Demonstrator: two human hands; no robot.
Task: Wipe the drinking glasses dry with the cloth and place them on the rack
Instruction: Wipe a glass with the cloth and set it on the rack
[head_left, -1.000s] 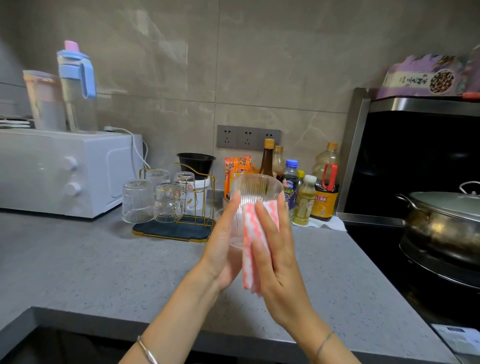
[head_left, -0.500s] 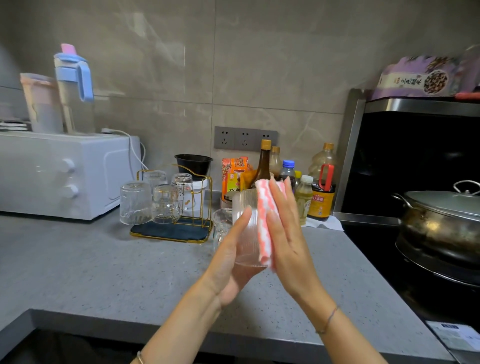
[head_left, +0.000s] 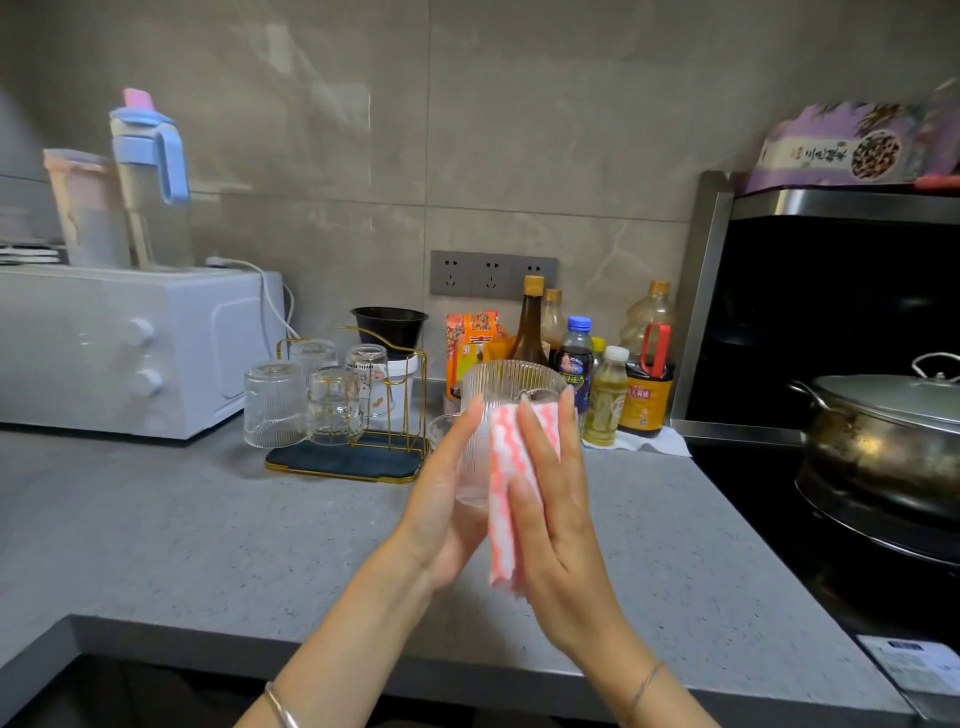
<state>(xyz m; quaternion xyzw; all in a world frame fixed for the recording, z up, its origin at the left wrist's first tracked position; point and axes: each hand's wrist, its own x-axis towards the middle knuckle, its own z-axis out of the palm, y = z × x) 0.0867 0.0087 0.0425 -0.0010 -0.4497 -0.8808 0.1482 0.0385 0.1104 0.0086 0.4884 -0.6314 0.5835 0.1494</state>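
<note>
Nearest, above the grey table (head_left: 208, 545), a left hand (head_left: 444, 514) and a right hand (head_left: 556, 519) sandwich an upright ribbed glass (head_left: 511, 379). Both grips are flat, with fingers straight. The right presses a folded pink-and-white cloth (head_left: 501, 467) against the glass's side. Just behind, another glass (head_left: 440, 428) waits on the table. Farther back, four glasses (head_left: 274, 402) stand upturned on the gold rack (head_left: 358, 462). Apparently two remain.

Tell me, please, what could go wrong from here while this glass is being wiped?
1. The glass is only pressed between the flat left hand and the cloth under the right hand; it might slip and hit the counter.
2. A second glass stands just behind the left hand and could be knocked.
3. The rack already looks crowded, so glasses may clink there.
</note>
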